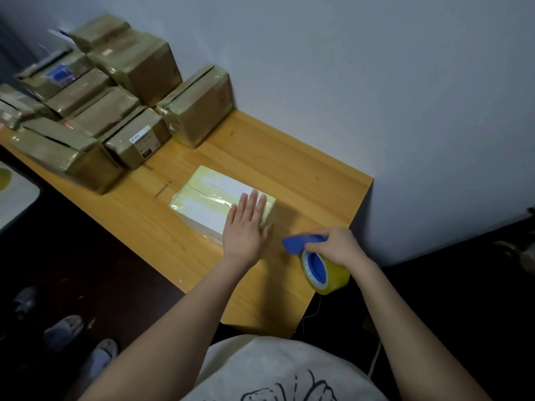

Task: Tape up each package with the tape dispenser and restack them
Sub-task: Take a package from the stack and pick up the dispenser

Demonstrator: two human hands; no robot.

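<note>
package [207, 202], white with yellowish tape bands across its top, lies mid-table [304, 175]. left hand [246, 224] presses flat on it, fingers straight. right hand [337, 246] grips blue dispenser [317, 263] beside it.

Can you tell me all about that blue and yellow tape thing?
The tape dispenser looks like blue plastic, with a fat roll of shiny yellowish tape round its blue hub. A flat blue part points towards the package, without touching it. The right hand grips the dispenser from above, by the table's right edge.
</note>
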